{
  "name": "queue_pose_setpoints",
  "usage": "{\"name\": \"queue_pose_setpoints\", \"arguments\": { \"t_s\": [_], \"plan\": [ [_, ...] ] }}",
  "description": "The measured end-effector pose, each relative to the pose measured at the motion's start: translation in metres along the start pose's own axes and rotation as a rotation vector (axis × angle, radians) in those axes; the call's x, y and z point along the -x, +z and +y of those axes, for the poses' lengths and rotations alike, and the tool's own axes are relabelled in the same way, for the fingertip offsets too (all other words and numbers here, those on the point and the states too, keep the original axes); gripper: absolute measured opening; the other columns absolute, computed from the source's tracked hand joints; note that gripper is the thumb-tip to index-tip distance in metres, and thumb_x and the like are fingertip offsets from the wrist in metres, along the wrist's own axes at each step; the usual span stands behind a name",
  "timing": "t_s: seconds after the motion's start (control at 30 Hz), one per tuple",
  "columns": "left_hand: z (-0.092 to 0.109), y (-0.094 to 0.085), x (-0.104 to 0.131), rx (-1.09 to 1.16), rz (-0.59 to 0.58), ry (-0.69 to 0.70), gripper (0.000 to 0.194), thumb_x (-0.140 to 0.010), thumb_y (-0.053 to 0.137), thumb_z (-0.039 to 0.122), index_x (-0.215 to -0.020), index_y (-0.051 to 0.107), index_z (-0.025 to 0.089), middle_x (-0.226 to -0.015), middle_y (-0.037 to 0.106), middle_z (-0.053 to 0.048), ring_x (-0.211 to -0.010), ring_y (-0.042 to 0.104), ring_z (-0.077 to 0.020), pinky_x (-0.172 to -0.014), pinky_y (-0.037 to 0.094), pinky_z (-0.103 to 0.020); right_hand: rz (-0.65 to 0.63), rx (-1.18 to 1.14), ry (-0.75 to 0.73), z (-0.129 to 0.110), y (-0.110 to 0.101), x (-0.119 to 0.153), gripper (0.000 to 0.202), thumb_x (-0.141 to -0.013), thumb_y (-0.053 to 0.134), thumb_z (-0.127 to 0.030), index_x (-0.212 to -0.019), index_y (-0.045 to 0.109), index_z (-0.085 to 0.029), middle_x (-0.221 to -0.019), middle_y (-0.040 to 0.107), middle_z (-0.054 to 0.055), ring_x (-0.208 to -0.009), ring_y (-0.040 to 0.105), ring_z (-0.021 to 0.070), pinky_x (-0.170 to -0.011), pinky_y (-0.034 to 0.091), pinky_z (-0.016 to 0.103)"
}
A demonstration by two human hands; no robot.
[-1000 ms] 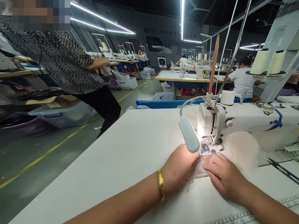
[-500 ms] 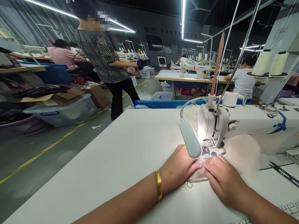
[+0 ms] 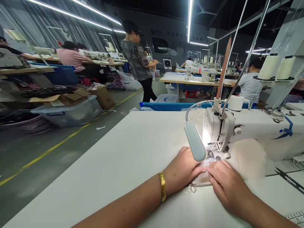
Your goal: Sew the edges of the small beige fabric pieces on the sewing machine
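Observation:
Under the lit head of a white sewing machine (image 3: pixel 215 126) lies a small piece of pale, sheer fabric (image 3: pixel 201 180). My left hand (image 3: pixel 184 167), with a gold bracelet at its wrist, presses on the fabric's left side; the grey lamp (image 3: pixel 196 142) partly covers its fingers. From the right, my right hand (image 3: pixel 228 182) pinches the fabric's edge with thumb and bent fingers. The two hands nearly meet just in front of the presser foot. A loose loop of thread hangs at the fabric's near edge.
Black scissors or snips (image 3: pixel 289 180) and a clear ruler (image 3: pixel 295 218) lie at the right. Thread cones (image 3: pixel 268 67) stand behind the machine. A person in a patterned shirt (image 3: pixel 136 60) is in the aisle beside boxes and a clear bin (image 3: pixel 71 110).
The person in the patterned shirt has walked farther away along the aisle. The view has shifted slightly left. My hands stay on the fabric, almost unmoved.

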State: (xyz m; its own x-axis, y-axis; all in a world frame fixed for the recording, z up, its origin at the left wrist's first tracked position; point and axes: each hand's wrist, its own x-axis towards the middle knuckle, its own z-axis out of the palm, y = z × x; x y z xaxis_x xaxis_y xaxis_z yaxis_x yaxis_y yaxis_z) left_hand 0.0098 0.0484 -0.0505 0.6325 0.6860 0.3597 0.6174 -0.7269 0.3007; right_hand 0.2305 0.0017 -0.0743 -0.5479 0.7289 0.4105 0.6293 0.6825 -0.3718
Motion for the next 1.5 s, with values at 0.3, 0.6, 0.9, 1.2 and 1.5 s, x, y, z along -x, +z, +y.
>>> {"name": "queue_pose_setpoints", "arguments": {
  "t_s": [0.3,0.6,0.9,1.2,1.5],
  "plan": [
    [0.002,-0.002,0.000,-0.066,0.009,0.006,0.016,-0.102,0.058,0.031,-0.098,0.070,0.021,-0.106,0.072,-0.007,-0.104,0.065,-0.0278,-0.096,0.049,-0.043,0.002,0.058,-0.004,0.003,0.003,-0.001,0.025,-0.099,0.042,-0.009,-0.112,0.060,-0.021,-0.084,0.055,0.005,-0.077,0.051,0.0240,-0.067,0.046,0.038],
    [0.006,0.003,0.007,0.021,0.006,0.094,0.026,-0.104,0.049,0.018,-0.095,0.073,0.020,-0.093,0.072,-0.006,-0.094,0.066,-0.0226,-0.085,0.050,-0.035,-0.016,0.083,0.018,0.006,0.001,-0.004,0.028,-0.101,0.042,-0.013,-0.119,0.061,-0.022,-0.085,0.057,0.006,-0.078,0.053,0.0250,-0.066,0.047,0.038],
    [0.004,0.004,0.010,0.026,0.000,0.127,0.025,-0.105,0.050,0.018,-0.094,0.073,0.020,-0.095,0.073,-0.005,-0.089,0.068,-0.0204,-0.081,0.051,-0.033,-0.005,0.055,0.006,0.007,-0.001,-0.002,0.031,-0.099,0.042,-0.010,-0.120,0.063,-0.022,-0.085,0.058,0.006,-0.079,0.053,0.0248,-0.066,0.047,0.037],
    [0.001,0.011,0.008,0.002,0.036,0.127,0.027,-0.106,0.047,0.019,-0.091,0.070,0.020,-0.092,0.071,-0.005,-0.089,0.066,-0.0212,-0.079,0.050,-0.033,-0.017,0.069,0.050,0.009,0.001,-0.002,0.033,-0.099,0.043,-0.011,-0.123,0.063,-0.023,-0.087,0.059,0.006,-0.080,0.054,0.0255,-0.067,0.048,0.038],
    [0.004,0.001,0.001,-0.013,0.024,0.051,0.016,-0.104,0.054,0.024,-0.092,0.064,0.020,-0.091,0.066,-0.003,-0.080,0.061,-0.0197,-0.075,0.047,-0.032,-0.002,0.018,0.056,0.011,-0.001,-0.002,0.030,-0.102,0.040,-0.013,-0.117,0.064,-0.024,-0.089,0.061,0.006,-0.081,0.055,0.0253,-0.069,0.047,0.039]
  ]
}}
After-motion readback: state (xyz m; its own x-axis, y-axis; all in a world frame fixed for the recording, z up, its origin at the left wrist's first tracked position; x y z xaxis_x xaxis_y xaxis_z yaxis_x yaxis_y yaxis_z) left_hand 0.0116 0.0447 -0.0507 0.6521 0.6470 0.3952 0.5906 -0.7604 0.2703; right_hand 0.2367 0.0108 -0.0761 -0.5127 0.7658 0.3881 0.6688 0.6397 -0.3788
